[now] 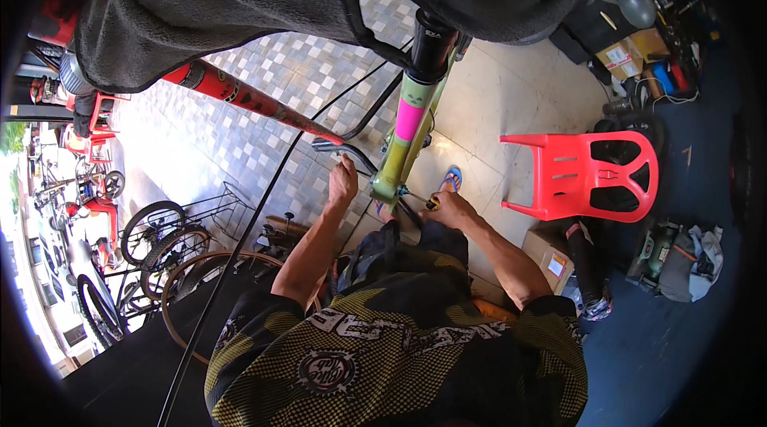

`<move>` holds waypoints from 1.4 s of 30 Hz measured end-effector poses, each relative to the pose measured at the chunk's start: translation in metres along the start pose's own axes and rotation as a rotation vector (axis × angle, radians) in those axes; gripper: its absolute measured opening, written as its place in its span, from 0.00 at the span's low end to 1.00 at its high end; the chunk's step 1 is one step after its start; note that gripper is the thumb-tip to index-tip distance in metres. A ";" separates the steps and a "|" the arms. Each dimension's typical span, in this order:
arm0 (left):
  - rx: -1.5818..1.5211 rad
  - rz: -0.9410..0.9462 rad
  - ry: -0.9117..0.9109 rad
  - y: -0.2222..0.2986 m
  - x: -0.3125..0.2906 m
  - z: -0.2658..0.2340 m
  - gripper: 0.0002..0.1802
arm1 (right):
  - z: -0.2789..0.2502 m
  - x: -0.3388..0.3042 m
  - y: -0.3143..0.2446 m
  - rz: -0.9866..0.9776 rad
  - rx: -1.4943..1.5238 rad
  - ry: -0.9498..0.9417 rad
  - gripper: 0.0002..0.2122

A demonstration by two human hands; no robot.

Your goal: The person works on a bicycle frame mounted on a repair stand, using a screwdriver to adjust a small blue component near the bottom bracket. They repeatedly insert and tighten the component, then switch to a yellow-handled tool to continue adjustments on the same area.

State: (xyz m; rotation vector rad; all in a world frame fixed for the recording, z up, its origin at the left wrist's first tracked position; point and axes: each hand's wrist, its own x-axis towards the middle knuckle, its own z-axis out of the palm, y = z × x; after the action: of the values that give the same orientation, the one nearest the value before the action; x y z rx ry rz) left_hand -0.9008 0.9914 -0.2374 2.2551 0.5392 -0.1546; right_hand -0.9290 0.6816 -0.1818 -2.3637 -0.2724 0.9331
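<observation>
In front of me stands a yellow-green bicycle tube (394,157) with a pink band and a black upper section. My right hand (452,211) is closed round a screwdriver (434,204) with a yellow and black handle, its shaft pointing at the tube's lower end. Left of that end, my left hand (343,182) is raised with its fingers pinched together; whatever is between them is too small to make out. Just beyond the left fingertips are a curved black tube (359,157) and the lower end of a red tube (264,107) with dark markings.
Dark cloth (232,3) drapes across the top of the view. A thin black cable (276,191) slants down on my left, by several bicycle wheels (152,229). To my right are a red plastic chair (559,175) lying over, a cardboard box (546,255) and cluttered shop goods.
</observation>
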 end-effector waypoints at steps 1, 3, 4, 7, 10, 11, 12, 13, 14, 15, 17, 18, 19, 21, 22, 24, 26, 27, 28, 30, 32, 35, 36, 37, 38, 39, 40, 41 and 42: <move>0.038 -0.014 -0.018 0.003 0.000 -0.002 0.38 | -0.003 -0.005 -0.007 0.048 -0.002 -0.003 0.26; 0.111 -0.043 -0.046 0.007 0.000 -0.005 0.38 | -0.004 -0.010 -0.013 0.081 -0.094 0.047 0.22; 0.148 -0.058 -0.059 0.009 0.000 -0.006 0.37 | 0.002 -0.010 -0.010 0.066 -0.183 0.101 0.21; 0.433 0.324 -0.160 -0.029 0.004 -0.009 0.37 | 0.000 -0.015 -0.012 -0.113 -0.477 0.338 0.13; 0.319 -0.174 -0.453 0.009 0.022 -0.027 0.36 | -0.004 -0.022 -0.017 -0.163 -0.615 0.467 0.11; 0.263 -0.347 -0.571 0.041 0.015 -0.046 0.37 | -0.003 -0.025 -0.020 -0.151 -0.629 0.479 0.12; 0.206 -0.320 -0.556 0.042 0.013 -0.049 0.36 | -0.002 -0.027 -0.020 -0.200 -0.634 0.517 0.13; 0.150 -0.292 -0.541 0.042 0.011 -0.052 0.35 | -0.002 -0.030 -0.019 -0.247 -0.639 0.555 0.14; 0.093 -0.264 -0.528 0.040 0.009 -0.053 0.35 | -0.002 -0.031 -0.017 -0.294 -0.645 0.593 0.14; 0.080 -0.160 -0.505 0.033 0.009 -0.050 0.33 | 0.000 -0.031 -0.014 -0.303 -0.626 0.576 0.16; 0.057 0.047 -0.460 0.019 0.010 -0.043 0.31 | 0.001 -0.028 -0.011 -0.321 -0.587 0.543 0.19; 0.050 0.035 -0.454 0.014 0.010 -0.040 0.29 | 0.001 -0.028 -0.010 -0.332 -0.539 0.527 0.19; 0.042 0.022 -0.448 0.009 0.011 -0.037 0.28 | 0.001 -0.029 -0.009 -0.344 -0.491 0.511 0.18; 0.014 0.010 -0.439 0.009 0.010 -0.034 0.26 | -0.001 -0.030 -0.007 -0.367 -0.421 0.492 0.17; -0.007 0.008 -0.432 0.008 0.009 -0.034 0.25 | -0.003 -0.030 -0.007 -0.384 -0.398 0.489 0.16; -0.023 0.021 -0.420 0.007 0.009 -0.034 0.24 | -0.003 -0.028 -0.004 -0.408 -0.352 0.464 0.17; -0.014 0.055 -0.413 0.010 0.013 -0.033 0.23 | -0.002 -0.025 0.001 -0.420 -0.307 0.426 0.18; -0.008 0.053 -0.411 0.012 0.013 -0.033 0.23 | -0.001 -0.022 0.004 -0.391 -0.227 0.345 0.18; -0.001 0.051 -0.409 0.013 0.013 -0.034 0.22 | -0.001 -0.018 0.008 -0.362 -0.147 0.264 0.19; -0.017 0.044 -0.404 0.019 0.012 -0.034 0.21 | -0.006 -0.011 0.010 -0.261 0.125 0.058 0.19; -0.062 0.027 -0.394 0.021 0.006 -0.035 0.20 | -0.011 -0.007 0.012 -0.117 0.507 -0.198 0.19; -0.084 0.030 -0.353 0.020 0.002 -0.034 0.19 | -0.009 -0.007 0.014 -0.040 0.614 -0.226 0.18; -0.103 0.040 -0.348 0.019 0.002 -0.033 0.20 | -0.004 -0.005 0.021 -0.080 0.654 -0.207 0.17; -0.123 0.049 -0.343 0.018 0.002 -0.032 0.20 | -0.001 -0.002 0.027 -0.120 0.694 -0.187 0.17; -0.143 0.058 -0.337 0.018 0.002 -0.031 0.20 | -0.001 -0.001 0.027 -0.161 0.733 -0.169 0.17; -0.143 0.057 -0.338 0.017 0.002 -0.031 0.20 | 0.000 -0.002 0.027 -0.197 0.651 -0.114 0.16; -0.144 0.057 -0.340 0.016 0.002 -0.031 0.20 | 0.000 -0.004 0.028 -0.233 0.569 -0.060 0.15; -0.145 0.057 -0.343 0.018 0.001 -0.031 0.20 | -0.001 -0.006 0.027 -0.267 0.485 -0.004 0.14; -0.137 0.059 -0.337 0.020 0.000 -0.032 0.19 | 0.000 -0.008 0.024 -0.271 0.429 0.056 0.13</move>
State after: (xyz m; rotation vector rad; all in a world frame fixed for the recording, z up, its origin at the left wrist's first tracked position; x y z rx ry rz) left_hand -0.8937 1.0028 -0.2025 2.0513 0.2927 -0.4446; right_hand -0.9357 0.6596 -0.1912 -1.8995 -0.3247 0.7124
